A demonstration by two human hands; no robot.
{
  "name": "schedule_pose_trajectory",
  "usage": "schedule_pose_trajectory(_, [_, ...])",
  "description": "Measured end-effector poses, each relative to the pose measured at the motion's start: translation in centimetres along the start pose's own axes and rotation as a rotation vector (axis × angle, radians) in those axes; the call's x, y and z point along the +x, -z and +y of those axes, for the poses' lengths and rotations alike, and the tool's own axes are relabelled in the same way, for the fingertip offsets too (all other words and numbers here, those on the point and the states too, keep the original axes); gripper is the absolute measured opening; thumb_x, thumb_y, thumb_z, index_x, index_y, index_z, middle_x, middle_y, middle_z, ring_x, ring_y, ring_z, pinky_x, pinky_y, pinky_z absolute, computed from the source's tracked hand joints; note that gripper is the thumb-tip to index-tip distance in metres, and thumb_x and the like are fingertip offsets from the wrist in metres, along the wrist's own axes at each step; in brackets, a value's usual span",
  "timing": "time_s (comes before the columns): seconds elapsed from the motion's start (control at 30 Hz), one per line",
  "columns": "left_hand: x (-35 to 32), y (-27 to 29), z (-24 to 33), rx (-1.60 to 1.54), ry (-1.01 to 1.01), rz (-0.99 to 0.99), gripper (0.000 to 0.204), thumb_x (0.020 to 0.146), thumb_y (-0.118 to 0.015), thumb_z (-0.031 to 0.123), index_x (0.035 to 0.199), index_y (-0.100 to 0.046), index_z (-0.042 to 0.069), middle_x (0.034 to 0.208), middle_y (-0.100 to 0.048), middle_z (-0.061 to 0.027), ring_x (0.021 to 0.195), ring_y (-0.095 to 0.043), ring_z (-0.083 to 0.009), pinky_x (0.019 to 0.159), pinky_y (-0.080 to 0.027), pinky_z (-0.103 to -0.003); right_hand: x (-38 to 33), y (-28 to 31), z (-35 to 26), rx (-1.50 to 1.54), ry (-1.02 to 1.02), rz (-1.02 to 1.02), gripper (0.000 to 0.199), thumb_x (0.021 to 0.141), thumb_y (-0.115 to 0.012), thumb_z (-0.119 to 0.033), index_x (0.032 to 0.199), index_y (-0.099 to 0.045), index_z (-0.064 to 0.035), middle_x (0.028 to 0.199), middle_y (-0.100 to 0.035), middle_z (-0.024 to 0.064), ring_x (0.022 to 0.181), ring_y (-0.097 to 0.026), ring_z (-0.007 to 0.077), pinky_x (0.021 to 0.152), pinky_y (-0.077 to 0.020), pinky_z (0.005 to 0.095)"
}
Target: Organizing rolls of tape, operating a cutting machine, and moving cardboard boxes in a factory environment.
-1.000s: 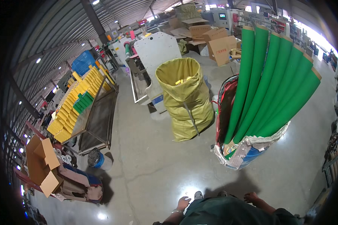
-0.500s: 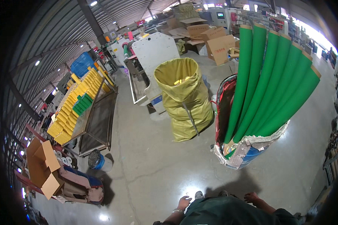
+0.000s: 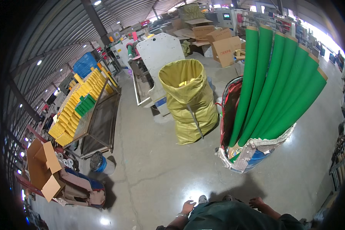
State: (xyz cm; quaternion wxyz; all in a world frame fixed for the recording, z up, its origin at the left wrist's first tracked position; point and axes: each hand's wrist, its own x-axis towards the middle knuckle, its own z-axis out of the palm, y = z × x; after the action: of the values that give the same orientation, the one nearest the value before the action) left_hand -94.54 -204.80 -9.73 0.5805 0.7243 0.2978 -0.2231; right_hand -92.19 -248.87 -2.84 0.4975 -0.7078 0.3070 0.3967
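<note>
— Standing by the yellow woven sack (image 3: pixel 188 100), what do you see off to its left?

— A metal rack (image 3: pixel 97 115) stacked with yellow and green blocks, and nearer the floor an open cardboard box (image 3: pixel 44 168) with a small blue bucket (image 3: pixel 99 163) beside it.

— And to the right of the sack?

— A drum (image 3: pixel 253 153) wrapped in torn plastic, holding tall green rolls (image 3: pixel 274 86) that lean outward.

— Where is the person?

— Well in front of the sack, on the bare concrete. The left hand (image 3: pixel 188 207) hangs loose at the side, fingers slack, holding nothing. The right hand (image 3: pixel 257 202) hangs likewise, empty, nearer the drum than the sack.

— Touching anything?

— Neither hand touches a thing; both are well apart from sack and drum.
</note>
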Motion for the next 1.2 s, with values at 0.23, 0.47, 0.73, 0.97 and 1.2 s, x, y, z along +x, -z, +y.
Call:
schedule_pose_trajectory(0.23, [-1.0, -0.1, 1.0, 0.049, 0.000, 0.008, 0.043, 0.073, -0.063, 0.023, 0.105, -0.052, -0.004, 0.076, -0.061, -0.0140, 0.063, -0.058, -0.0176, 0.057, -0.045, -0.028, 0.2, 0.2, 0.3, 0.001, -0.005, 0.003, 0.032, 0.076, -0.060, -0.014, 0.103, -0.054, 0.0021, 0.087, -0.061, 0.0113, 0.073, -0.060, 0.0184, 0.062, -0.0503, 0.0297])
schedule_pose_trajectory(0.47, [-1.3, -0.3, 1.2, 0.062, 0.005, 0.020, 0.043, 0.073, -0.063, 0.021, 0.106, -0.052, -0.004, 0.077, -0.061, -0.0138, 0.064, -0.058, -0.0177, 0.057, -0.046, -0.028, 1.0, 0.3, 0.9, 0.002, -0.011, -0.015, 0.032, 0.077, -0.059, -0.014, 0.104, -0.054, 0.0014, 0.089, -0.061, 0.0110, 0.075, -0.060, 0.0184, 0.063, -0.0506, 0.0293])
schedule_pose_trajectory(0.73, [-1.5, -0.6, 2.1, 0.097, -0.019, 0.019, 0.043, 0.073, -0.063, 0.020, 0.106, -0.052, -0.004, 0.077, -0.061, -0.0134, 0.063, -0.058, -0.0175, 0.056, -0.046, -0.028, 1.5, 0.6, 2.2, 0.103, 0.004, -0.054, 0.029, 0.078, -0.058, -0.014, 0.103, -0.055, 0.0008, 0.088, -0.062, 0.0100, 0.072, -0.061, 0.0179, 0.060, -0.0511, 0.0278])
schedule_pose_trajectory(0.97, [-0.3, -1.0, 1.0, 0.057, -0.031, -0.016, 0.042, 0.074, -0.061, 0.021, 0.106, -0.051, -0.004, 0.076, -0.061, -0.0139, 0.061, -0.058, -0.0169, 0.055, -0.046, -0.027, 2.2, 0.9, 3.4, 0.132, 0.006, -0.058, 0.026, 0.078, -0.057, -0.012, 0.101, -0.056, 0.0004, 0.090, -0.061, 0.0104, 0.075, -0.061, 0.0181, 0.061, -0.0515, 0.0287])
schedule_pose_trajectory(1.2, [0.3, -1.2, 0.4, -0.010, -0.007, -0.059, 0.046, 0.074, -0.061, 0.023, 0.108, -0.048, -0.006, 0.083, -0.059, -0.0133, 0.066, -0.058, -0.0180, 0.057, -0.046, -0.028, 1.0, 0.8, 2.7, 0.086, 0.015, -0.031, 0.027, 0.078, -0.056, -0.011, 0.102, -0.055, 0.0013, 0.092, -0.061, 0.0110, 0.077, -0.061, 0.0189, 0.062, -0.0516, 0.0302])
